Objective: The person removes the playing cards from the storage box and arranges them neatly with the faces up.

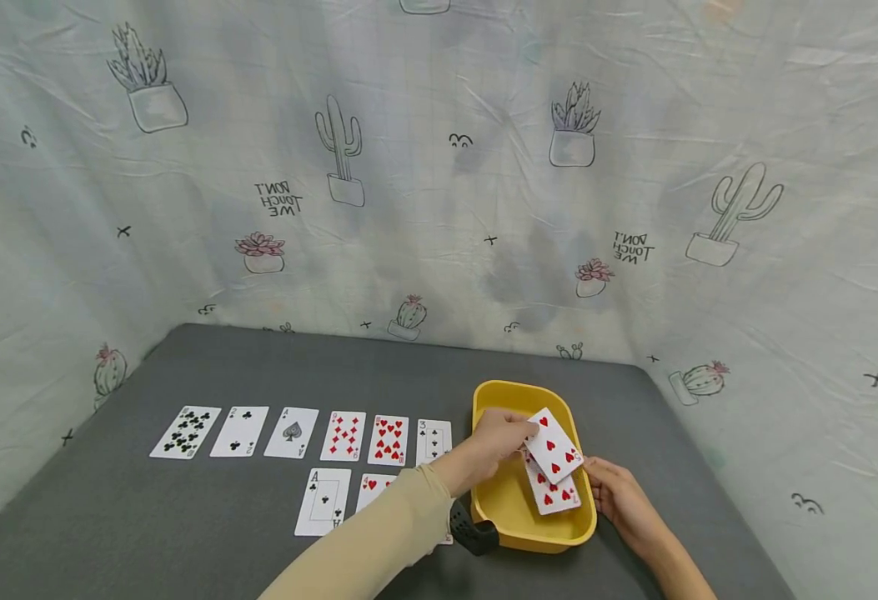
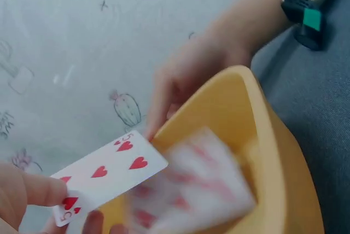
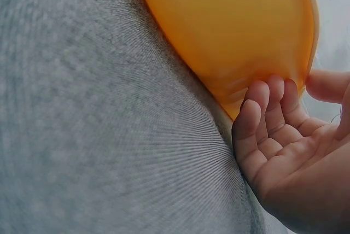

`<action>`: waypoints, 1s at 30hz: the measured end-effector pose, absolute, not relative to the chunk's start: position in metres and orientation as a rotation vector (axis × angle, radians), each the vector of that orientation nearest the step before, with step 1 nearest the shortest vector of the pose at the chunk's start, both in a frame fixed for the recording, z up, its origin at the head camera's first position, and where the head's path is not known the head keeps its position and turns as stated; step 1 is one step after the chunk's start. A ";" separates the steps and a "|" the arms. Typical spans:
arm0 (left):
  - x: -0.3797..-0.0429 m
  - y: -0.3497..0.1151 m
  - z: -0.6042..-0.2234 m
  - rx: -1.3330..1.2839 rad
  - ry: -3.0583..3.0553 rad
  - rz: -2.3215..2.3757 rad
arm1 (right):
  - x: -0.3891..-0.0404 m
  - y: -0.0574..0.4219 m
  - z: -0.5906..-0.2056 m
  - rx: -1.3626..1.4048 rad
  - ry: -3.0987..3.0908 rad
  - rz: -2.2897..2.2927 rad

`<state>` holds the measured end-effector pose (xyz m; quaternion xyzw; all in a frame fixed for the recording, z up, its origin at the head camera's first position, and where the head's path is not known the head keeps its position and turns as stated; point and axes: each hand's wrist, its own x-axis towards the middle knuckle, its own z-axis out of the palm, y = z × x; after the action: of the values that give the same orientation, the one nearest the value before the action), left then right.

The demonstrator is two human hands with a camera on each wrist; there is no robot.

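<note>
My left hand (image 1: 500,440) pinches a five of hearts (image 1: 554,446) between thumb and fingers, over the yellow bin (image 1: 499,500). Beneath it, a second red heart card (image 1: 553,498) overlaps the bin's inside; it is blurred in the left wrist view, and part of it is hidden by the five. On the bin's right side, my right hand (image 1: 622,500) holds the rim. In the right wrist view its thumb (image 3: 325,85) lies at the rim, while the curled fingers (image 3: 257,94) touch the outer wall.
Playing cards lie face up in two rows left of the bin. The back row includes a two of clubs (image 1: 239,432), an ace of spades (image 1: 292,433) and a three of clubs (image 1: 433,440). My left sleeve (image 1: 378,533) covers part of the front row. A patterned curtain (image 1: 439,208) surrounds the grey table (image 1: 108,517).
</note>
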<state>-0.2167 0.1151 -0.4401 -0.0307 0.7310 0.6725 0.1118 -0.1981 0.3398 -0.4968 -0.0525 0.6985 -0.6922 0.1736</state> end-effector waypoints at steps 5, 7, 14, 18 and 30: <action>-0.213 0.107 -0.431 -0.009 2.179 2.026 | -0.200 0.339 -0.498 -0.116 2.008 -1.947; -0.211 0.100 -0.428 0.047 2.130 2.095 | -0.200 0.338 -0.498 -0.095 2.015 -1.942; -0.192 0.055 -0.416 0.271 2.162 2.143 | -0.199 0.339 -0.497 -0.098 2.002 -1.944; -0.178 0.014 -0.411 0.310 2.340 2.043 | -0.199 0.338 -0.495 -0.105 1.986 -1.950; -0.142 -0.128 -0.419 -0.218 2.582 1.929 | -0.201 0.344 -0.485 -0.124 1.962 -1.936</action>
<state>-0.1421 -0.1277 -0.4194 -0.0675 0.7984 0.5966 -0.0446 -0.2011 0.3440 -0.4852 -0.0442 0.6982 -0.6888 0.1900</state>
